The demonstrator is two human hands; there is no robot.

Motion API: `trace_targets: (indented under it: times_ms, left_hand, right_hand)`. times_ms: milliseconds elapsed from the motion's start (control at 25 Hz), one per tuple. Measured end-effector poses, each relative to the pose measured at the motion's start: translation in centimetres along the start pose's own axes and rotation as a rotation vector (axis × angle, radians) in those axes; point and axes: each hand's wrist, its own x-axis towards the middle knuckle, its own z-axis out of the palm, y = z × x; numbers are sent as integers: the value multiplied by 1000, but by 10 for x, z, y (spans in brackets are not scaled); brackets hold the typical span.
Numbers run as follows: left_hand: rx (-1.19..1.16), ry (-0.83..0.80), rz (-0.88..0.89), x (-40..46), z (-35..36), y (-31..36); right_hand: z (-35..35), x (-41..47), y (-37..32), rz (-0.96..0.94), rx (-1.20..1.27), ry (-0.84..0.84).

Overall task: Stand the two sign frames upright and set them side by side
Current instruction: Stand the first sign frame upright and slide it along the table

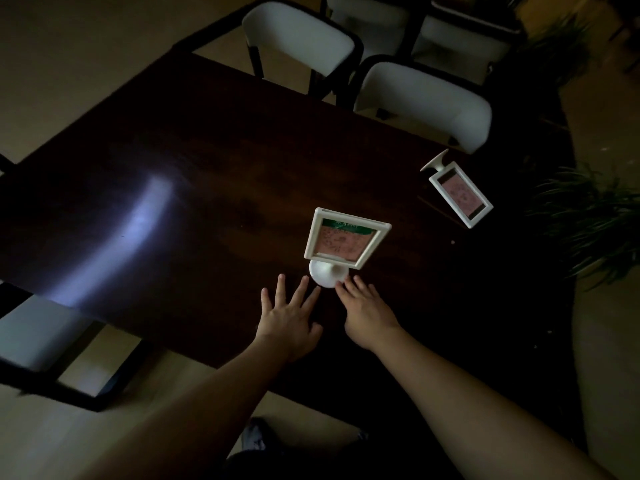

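Note:
A white sign frame (pixel 346 239) with a pink and green card stands upright on its round base on the dark wooden table (pixel 194 188). My right hand (pixel 369 313) has its fingertips at the base's right edge. My left hand (pixel 289 317) hovers flat just left of the base, fingers spread, holding nothing. The second white sign frame (pixel 459 194) lies flat near the table's right edge, its round base pointing to the far side.
White chairs (pixel 422 102) stand along the table's far side and another chair (pixel 38 334) at the near left. Leafy plants (pixel 595 223) stand right of the table. The room is dim, with a light glare on the table's left part.

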Motion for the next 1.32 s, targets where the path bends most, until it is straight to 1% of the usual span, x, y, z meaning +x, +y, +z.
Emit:
trace_targets:
  times_ms: [240, 480, 840, 1040, 1320]
  left_hand:
    - [22, 30, 30, 5, -19, -43]
    - [73, 32, 73, 21, -26, -57]
    - [79, 35, -9, 35, -38, -79]
    - [76, 32, -94, 39, -46, -88]
    - [28, 38, -140, 47, -53, -113]
  right_hand:
    - [-10, 12, -26, 44, -4, -26]
    - [-17, 33, -36, -8, 56, -30]
    - [-23, 76, -39, -139, 88, -15]
    - [-31, 103, -43, -241, 82, -1]
    - [-42, 130, -64, -276, 45, -15]
